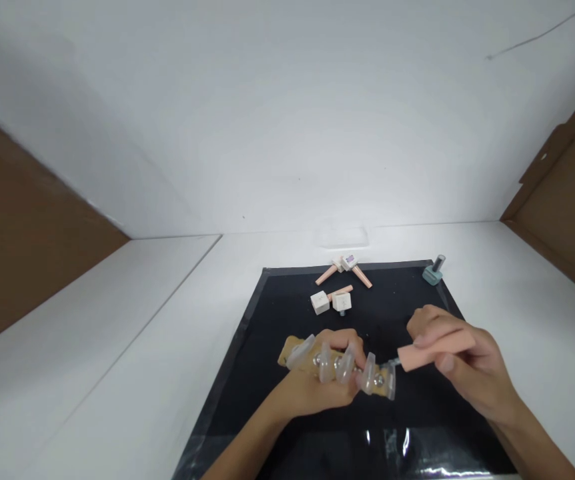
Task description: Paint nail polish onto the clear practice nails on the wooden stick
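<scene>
My left hand (pixel 327 387) is closed round a tan nail-tip holder (pixel 291 347), a flat strip with round metal studs. Several clear, pale nail tips (pixel 346 365) stand along it. My right hand (pixel 477 367) pinches the peach-pink cap of a nail polish brush (pixel 435 350). The brush end points left and meets or nearly meets the nail tip (pixel 391 381) at the strip's right end; actual contact cannot be made out. Part of the strip is hidden behind the fingers of my left hand.
Beyond my hands, white square polish bottles (pixel 320 303) lie on a black mat (pixel 267 320), some with peach caps (pixel 362 277). A teal bottle with a grey cap (pixel 432 274) stands at the mat's far right corner. White (pixel 287 120) and brown walls (pixel 22 227) enclose the white table.
</scene>
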